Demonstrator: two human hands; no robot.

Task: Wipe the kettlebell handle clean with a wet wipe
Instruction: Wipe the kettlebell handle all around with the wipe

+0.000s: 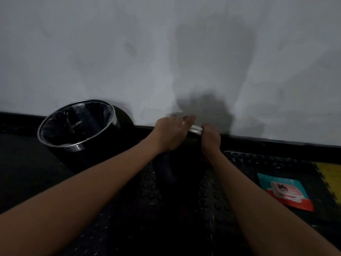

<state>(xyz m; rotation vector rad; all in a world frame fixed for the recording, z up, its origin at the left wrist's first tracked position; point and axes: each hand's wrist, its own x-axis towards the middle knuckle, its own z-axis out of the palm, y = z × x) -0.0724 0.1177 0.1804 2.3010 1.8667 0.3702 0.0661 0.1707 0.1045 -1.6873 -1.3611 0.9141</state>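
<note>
Your right hand (210,135) grips the silver kettlebell handle (196,129), fingers curled round it, while your left hand (171,133) lies over the handle's other end; the blur hides whether it pinches a wipe. The dark kettlebell (171,170) stands on the studded black mat (217,200) against the wall. A lined bin (77,126) sits left, a wipe packet (285,191) right.
</note>
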